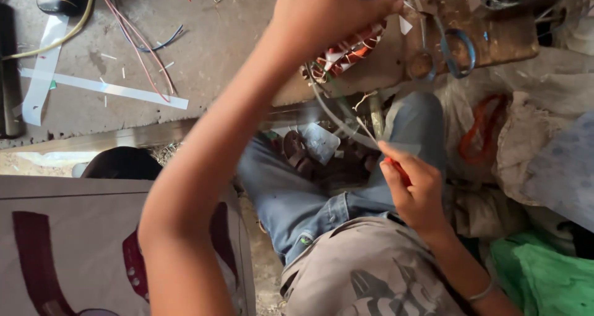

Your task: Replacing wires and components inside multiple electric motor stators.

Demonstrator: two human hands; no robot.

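Observation:
My left hand (325, 12) reaches far forward and presses down on a motor stator with copper-coloured windings (349, 50) lying on a worn wooden board (495, 37). Its fingers are curled over the windings. My right hand (413, 189) is nearer my lap and grips a small tool with a red handle (396, 167). A thin pale strip (337, 118) runs from the stator down to that hand. My knees in blue jeans (297, 198) are below.
Scissors with blue handles (455, 50) lie on the board to the right. White paper strips (105, 88) and loose red, blue and yellow wires (139, 37) lie on the concrete floor at left. Cloth sacks (532, 142) and a green fabric (544, 272) sit at right.

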